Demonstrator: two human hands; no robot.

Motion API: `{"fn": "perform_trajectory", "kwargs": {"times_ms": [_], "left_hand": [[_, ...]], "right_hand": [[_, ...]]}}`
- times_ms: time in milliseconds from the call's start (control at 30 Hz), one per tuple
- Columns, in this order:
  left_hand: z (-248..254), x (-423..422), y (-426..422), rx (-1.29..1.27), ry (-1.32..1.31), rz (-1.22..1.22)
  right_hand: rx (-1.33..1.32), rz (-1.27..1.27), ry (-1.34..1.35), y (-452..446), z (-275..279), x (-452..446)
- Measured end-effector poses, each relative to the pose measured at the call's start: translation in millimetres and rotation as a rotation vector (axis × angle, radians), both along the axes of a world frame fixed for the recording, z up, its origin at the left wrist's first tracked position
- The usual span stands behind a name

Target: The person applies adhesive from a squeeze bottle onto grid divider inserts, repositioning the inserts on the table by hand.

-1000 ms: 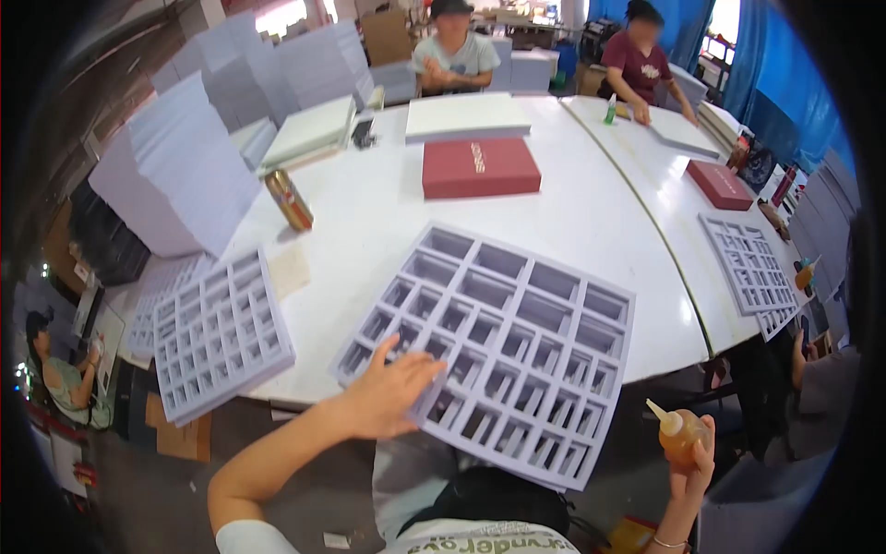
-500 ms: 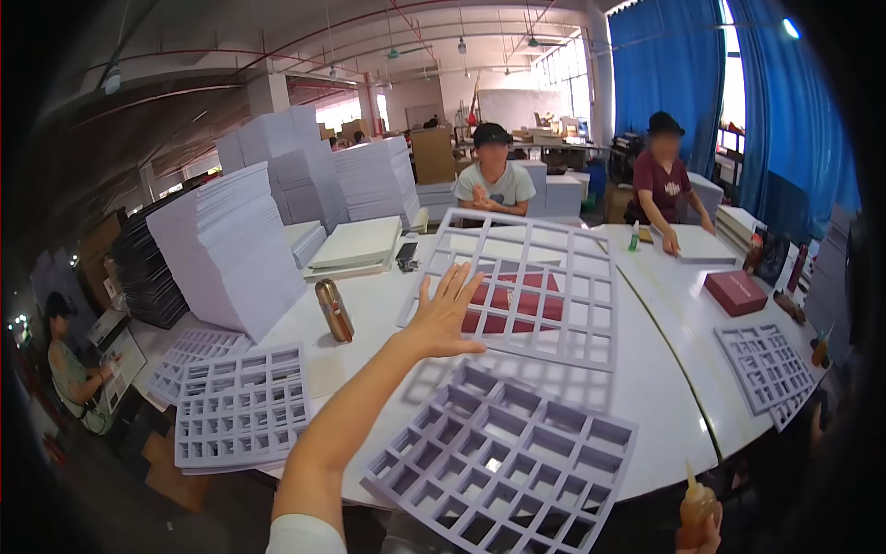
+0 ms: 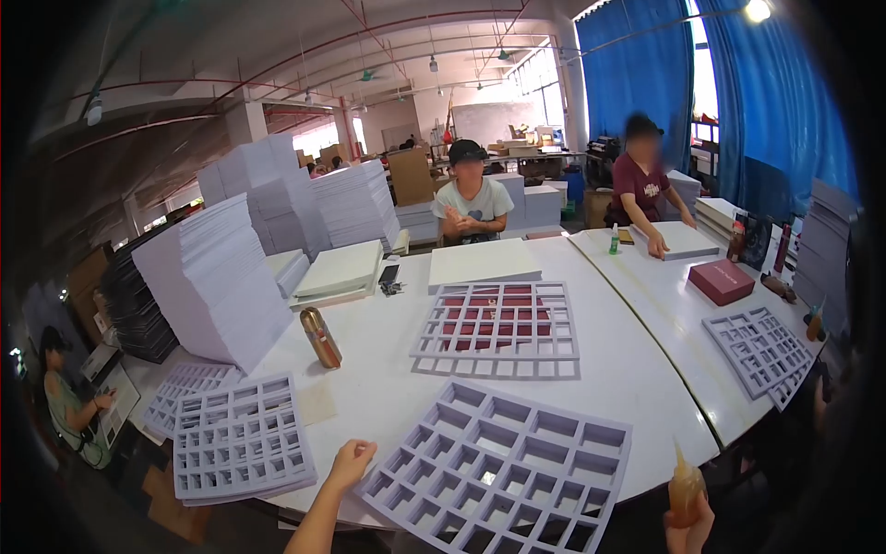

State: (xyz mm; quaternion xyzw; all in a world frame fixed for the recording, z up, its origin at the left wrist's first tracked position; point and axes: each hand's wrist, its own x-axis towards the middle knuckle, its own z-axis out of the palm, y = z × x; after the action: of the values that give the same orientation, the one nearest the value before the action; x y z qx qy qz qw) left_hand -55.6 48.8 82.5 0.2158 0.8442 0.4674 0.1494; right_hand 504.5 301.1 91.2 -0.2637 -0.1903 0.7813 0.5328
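My left hand (image 3: 351, 463) is beside the left corner of a large pale-lilac compartment grid (image 3: 498, 466), its fingers curled together with nothing visible in them. I cannot tell whether it touches the grid's edge. This grid lies near me at the table's front, slightly turned. Low at the right, my right hand (image 3: 690, 528) is wrapped round a squeeze bottle (image 3: 686, 494) of amber liquid, its pointed nozzle upward. Beyond the near grid, a second lilac grid (image 3: 494, 323) rests over a dark red box (image 3: 489, 314), which shows through the openings.
More grids (image 3: 242, 439) are stacked at the left, with another pile (image 3: 761, 351) at the right. A bronze flask (image 3: 320, 338) stands left of centre, before tall stacks of pale board (image 3: 198, 282). Two people are across the table; one touches a white board (image 3: 678, 240).
The far grid, raised and tilted before, now lies lower over the red box. My left hand has left it and drawn back toward me, beside the near grid. My right hand keeps the bottle.
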Motion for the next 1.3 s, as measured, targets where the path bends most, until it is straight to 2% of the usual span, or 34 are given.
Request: {"fn": "perform_trajectory", "kwargs": {"times_ms": [67, 167, 267, 333, 467, 533, 633, 733, 767, 800, 833, 933, 1133, 1167, 1300], "left_hand": [[-27, -1, -16, 0.117, -0.235, 0.064], [-30, 28, -20, 0.211, -0.112, 0.084], [-30, 61, -16, 0.282, -0.122, 0.067], [-30, 88, -12, 0.288, -0.159, 0.034], [-36, 122, -4, 0.3, -0.017, -0.021], [-3, 129, 5, 0.276, 0.143, 0.07], [64, 119, 9, 0.624, 0.262, 0.05], [155, 129, 3, 1.034, 0.628, -0.089], [187, 143, -2, 1.049, 0.692, -0.075], [204, 146, -9, 1.161, 0.756, -0.146], [219, 149, -16, 1.219, 0.807, -0.167], [249, 165, -25, 1.39, 0.895, -0.222], [272, 197, -10, 1.576, 0.946, -0.317], [273, 200, -8, 1.595, 0.94, -0.328], [278, 220, 5, 1.682, 0.898, -0.379]], "right_hand": [[0.086, 0.058, 0.053, 4, 6, -14], [0.163, 0.067, 0.047, 4, 24, -40], [0.207, 0.05, -0.004, 5, 37, -51], [0.207, 0.025, -0.016, 4, 39, -55], [0.138, -0.015, 0.02, -2, 38, -57], [0.111, -0.037, 0.012, -6, 38, -53], [0.131, 0.002, 0.024, -13, 39, -64], [0.155, 0.078, 0.103, -16, 33, -66], [0.184, 0.086, 0.081, -14, 26, -65], [0.203, 0.158, 0.107, -9, 18, -58], [0.168, 0.128, 0.071, -9, 14, -57], [0.134, 0.111, 0.037, -29, 41, -84], [0.145, 0.168, 0.06, -24, 32, -74], [0.144, 0.175, 0.051, -39, 49, -90], [0.131, 0.347, 0.072, -63, 40, -169]]}}
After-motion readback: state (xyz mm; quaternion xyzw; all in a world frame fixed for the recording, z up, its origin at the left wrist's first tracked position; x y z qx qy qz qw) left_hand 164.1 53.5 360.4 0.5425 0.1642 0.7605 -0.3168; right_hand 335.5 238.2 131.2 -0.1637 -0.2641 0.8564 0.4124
